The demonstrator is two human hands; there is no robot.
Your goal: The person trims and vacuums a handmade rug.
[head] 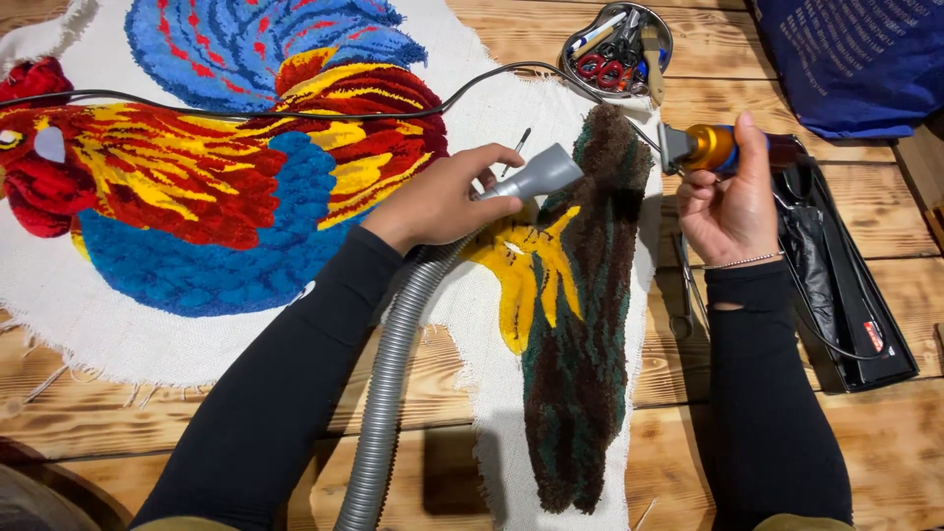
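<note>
A: Head view. What does the left hand (440, 200) hold?

B: Its fingers are clamped on a grey vacuum nozzle (539, 175), whose tip rests over the tufted rooster rug (216, 177) near the yellow foot (526, 270).

A: And the right hand (726, 205)?

B: Fingers wrapped around a gold-bodied trimmer (710, 147), head just beside the brown pile (585, 295); contact is probably made, though unclear. A tool tray (618, 47) lies beyond.
</note>
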